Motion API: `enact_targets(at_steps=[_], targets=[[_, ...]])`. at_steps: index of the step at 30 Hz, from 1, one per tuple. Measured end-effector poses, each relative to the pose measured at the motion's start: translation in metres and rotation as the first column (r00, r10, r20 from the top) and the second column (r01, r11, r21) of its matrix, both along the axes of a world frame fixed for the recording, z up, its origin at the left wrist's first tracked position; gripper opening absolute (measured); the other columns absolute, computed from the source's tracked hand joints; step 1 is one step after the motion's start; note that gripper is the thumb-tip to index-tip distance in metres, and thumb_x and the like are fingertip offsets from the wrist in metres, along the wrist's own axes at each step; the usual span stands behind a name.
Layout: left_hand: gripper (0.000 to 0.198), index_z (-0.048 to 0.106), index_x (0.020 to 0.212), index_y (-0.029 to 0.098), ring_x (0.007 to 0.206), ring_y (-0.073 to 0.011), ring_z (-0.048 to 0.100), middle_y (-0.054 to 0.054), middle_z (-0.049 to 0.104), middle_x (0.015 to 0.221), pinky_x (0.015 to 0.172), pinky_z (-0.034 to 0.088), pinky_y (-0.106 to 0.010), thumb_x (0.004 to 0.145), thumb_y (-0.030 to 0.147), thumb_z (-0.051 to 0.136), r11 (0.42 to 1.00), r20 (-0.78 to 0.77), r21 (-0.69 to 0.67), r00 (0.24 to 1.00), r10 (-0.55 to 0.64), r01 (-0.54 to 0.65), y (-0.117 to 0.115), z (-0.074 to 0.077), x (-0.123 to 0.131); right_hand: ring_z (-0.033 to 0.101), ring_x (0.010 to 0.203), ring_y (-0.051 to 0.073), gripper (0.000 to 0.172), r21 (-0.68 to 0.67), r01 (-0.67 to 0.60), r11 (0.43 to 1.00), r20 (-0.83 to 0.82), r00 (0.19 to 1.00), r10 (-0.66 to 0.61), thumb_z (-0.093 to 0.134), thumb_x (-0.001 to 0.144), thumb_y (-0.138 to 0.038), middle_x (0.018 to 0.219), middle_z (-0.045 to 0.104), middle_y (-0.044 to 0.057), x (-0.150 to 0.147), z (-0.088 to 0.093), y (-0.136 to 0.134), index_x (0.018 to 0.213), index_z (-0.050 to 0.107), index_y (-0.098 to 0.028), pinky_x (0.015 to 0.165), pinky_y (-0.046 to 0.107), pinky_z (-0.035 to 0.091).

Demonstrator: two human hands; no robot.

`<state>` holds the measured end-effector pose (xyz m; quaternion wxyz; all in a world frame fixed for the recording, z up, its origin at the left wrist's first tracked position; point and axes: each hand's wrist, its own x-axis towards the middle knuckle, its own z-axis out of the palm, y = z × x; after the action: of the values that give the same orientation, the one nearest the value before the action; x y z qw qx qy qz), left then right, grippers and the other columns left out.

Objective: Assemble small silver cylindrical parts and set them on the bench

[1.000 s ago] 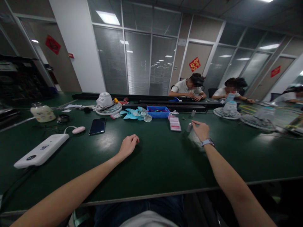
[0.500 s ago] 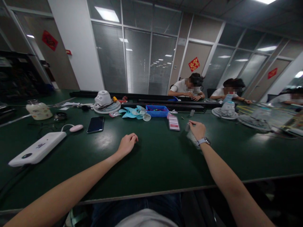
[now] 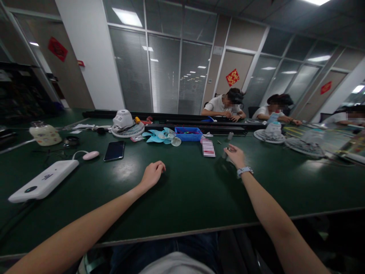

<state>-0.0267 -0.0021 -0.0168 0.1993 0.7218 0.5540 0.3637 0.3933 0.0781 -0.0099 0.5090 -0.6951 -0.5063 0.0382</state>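
Observation:
My left hand (image 3: 153, 173) rests on the dark green table (image 3: 188, 190) with its fingers loosely curled and nothing in them. My right hand (image 3: 234, 156), with a watch (image 3: 244, 171) on the wrist, reaches further out, just right of a pink-and-white packet (image 3: 208, 147). Its fingers are drawn together over a small dark shape on the table that I cannot make out. The small silver cylinder seen beside this hand earlier does not show now.
Behind the hands lie a blue tray (image 3: 189, 134), teal fan blades (image 3: 159, 137), a white fan (image 3: 125, 123) and a black phone (image 3: 114, 150). A white box (image 3: 42, 180), pink puck (image 3: 90, 155) and jar (image 3: 45, 134) are left. People (image 3: 225, 106) work across the table.
My right hand has drawn slightly left and closed over the spot where the silver cylinder stood. The left hand has stayed put. The view has tilted a little.

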Motion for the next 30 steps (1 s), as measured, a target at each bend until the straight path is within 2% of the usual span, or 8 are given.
enact_targets(at_steps=[2, 8, 12, 16, 20, 24, 27, 30], targets=[[0.031, 0.061, 0.068, 0.021, 0.066, -0.0183, 0.060, 0.000, 0.060, 0.064, 0.062, 0.038, -0.027, 0.083, 0.029, 0.035, 1.000, 0.001, 0.000, 1.000, -0.002, 0.002, 0.000, 0.000, 0.000, 0.071, 0.083, 0.021, 0.053, -0.005, -0.027, 1.000, -0.108, 0.994, 0.026, 0.075, 0.068, -0.034, 0.095, 0.075, 0.012, 0.000, -0.006, 0.006, 0.116, 0.068, -0.011, 0.075, 0.030, 0.055], [0.031, 0.060, 0.068, 0.021, 0.066, -0.0183, 0.060, 0.000, 0.059, 0.063, 0.063, 0.038, -0.027, 0.083, 0.029, 0.035, 1.000, 0.006, -0.001, 1.000, -0.005, 0.005, 0.000, -0.001, -0.001, 0.071, 0.079, 0.019, 0.040, 0.015, -0.070, 0.997, -0.326, 0.943, 0.071, 0.078, 0.063, -0.022, 0.089, 0.075, 0.010, 0.001, -0.018, 0.014, 0.101, 0.072, -0.011, 0.066, 0.026, 0.057], [0.031, 0.060, 0.068, 0.021, 0.066, -0.0183, 0.060, 0.000, 0.060, 0.064, 0.063, 0.038, -0.027, 0.084, 0.029, 0.035, 1.000, 0.008, -0.004, 1.000, -0.005, 0.005, -0.001, 0.000, -0.001, 0.071, 0.083, 0.022, 0.037, 0.020, -0.061, 0.998, -0.391, 0.918, 0.064, 0.080, 0.059, -0.021, 0.089, 0.075, 0.011, 0.000, -0.018, 0.010, 0.094, 0.073, -0.010, 0.073, 0.030, 0.057], [0.031, 0.061, 0.068, 0.021, 0.066, -0.0185, 0.060, 0.000, 0.060, 0.064, 0.063, 0.038, -0.028, 0.084, 0.028, 0.035, 1.000, 0.010, -0.003, 1.000, -0.008, 0.008, -0.002, 0.001, -0.001, 0.070, 0.092, 0.025, 0.041, 0.044, -0.081, 0.996, -0.421, 0.902, 0.091, 0.080, 0.059, -0.022, 0.094, 0.074, 0.012, -0.011, -0.009, 0.004, 0.097, 0.072, -0.009, 0.082, 0.036, 0.056], [0.032, 0.062, 0.068, 0.020, 0.064, -0.0183, 0.059, 0.000, 0.060, 0.063, 0.062, 0.038, -0.028, 0.085, 0.027, 0.035, 1.000, 0.017, 0.003, 1.000, -0.012, 0.012, 0.000, -0.001, -0.001, 0.068, 0.099, 0.023, 0.047, 0.091, -0.256, 0.962, -0.405, 0.873, 0.271, 0.079, 0.061, -0.026, 0.104, 0.073, 0.011, -0.052, 0.003, -0.008, 0.104, 0.071, -0.011, 0.092, 0.038, 0.052], [0.033, 0.067, 0.079, 0.021, 0.072, -0.0194, 0.060, 0.000, 0.062, 0.068, 0.066, 0.040, -0.028, 0.087, 0.026, 0.035, 1.000, 0.026, 0.017, 0.999, -0.025, 0.024, -0.002, -0.001, 0.000, 0.070, 0.095, 0.022, 0.051, 0.086, -0.541, 0.837, -0.380, 0.759, 0.529, 0.083, 0.058, -0.028, 0.103, 0.074, 0.009, -0.124, 0.003, -0.035, 0.106, 0.071, -0.014, 0.091, 0.038, 0.054], [0.031, 0.068, 0.104, 0.023, 0.083, -0.0201, 0.058, -0.001, 0.066, 0.083, 0.074, 0.042, -0.030, 0.091, 0.031, 0.041, 0.995, 0.036, 0.072, 0.997, -0.068, 0.065, -0.009, 0.003, 0.004, 0.070, 0.095, 0.023, 0.052, 0.051, -0.738, 0.673, -0.341, 0.620, 0.707, 0.084, 0.059, -0.030, 0.102, 0.074, 0.009, -0.174, 0.000, -0.062, 0.107, 0.072, -0.016, 0.093, 0.042, 0.053], [0.035, 0.064, 0.120, 0.027, 0.094, -0.0209, 0.054, -0.003, 0.066, 0.101, 0.083, 0.043, -0.033, 0.092, 0.041, 0.049, 0.971, 0.035, 0.191, 0.987, -0.155, 0.146, -0.017, 0.008, 0.010, 0.069, 0.098, 0.023, 0.049, 0.020, -0.849, 0.528, -0.282, 0.502, 0.818, 0.081, 0.065, -0.031, 0.106, 0.073, 0.009, -0.200, 0.001, -0.082, 0.110, 0.071, -0.016, 0.097, 0.044, 0.051]])
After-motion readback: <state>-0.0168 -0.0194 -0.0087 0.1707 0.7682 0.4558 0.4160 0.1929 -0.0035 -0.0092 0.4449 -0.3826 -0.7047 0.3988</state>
